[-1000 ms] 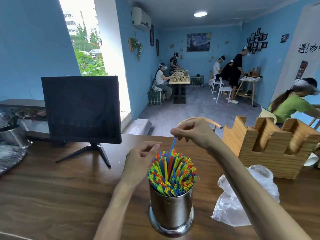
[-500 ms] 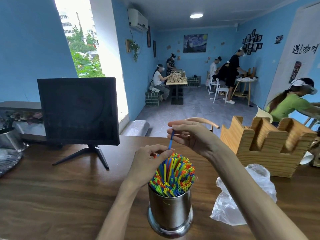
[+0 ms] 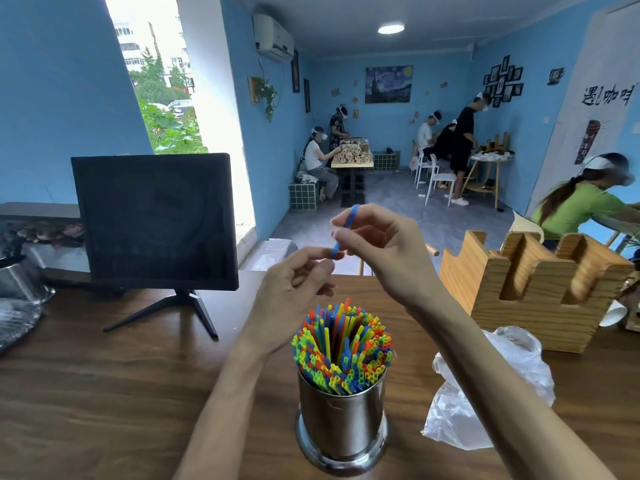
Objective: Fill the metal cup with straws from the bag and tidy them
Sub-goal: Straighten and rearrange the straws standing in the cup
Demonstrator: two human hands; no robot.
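The wooden desk [image 3: 104,393] carries a black monitor [image 3: 156,220] at left and a wooden holder [image 3: 533,289] at right. A crumpled clear bag [image 3: 485,403] lies just beside the metal cup [image 3: 341,420], near the front edge, packed with upright multicoloured straws [image 3: 341,348]. Above it, the right hand [image 3: 384,251] and left hand [image 3: 294,292] each pinch one blue straw [image 3: 344,233].

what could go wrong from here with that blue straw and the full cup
1. The metal cup looks packed with straws, so pushing the blue straw back in could bend it or lift its neighbours.
2. Both the left hand and the right hand are on that one straw, so nothing steadies the cup; a bump from a forearm might tip it.
3. The plastic bag lies close beside the right forearm and could be swept along.
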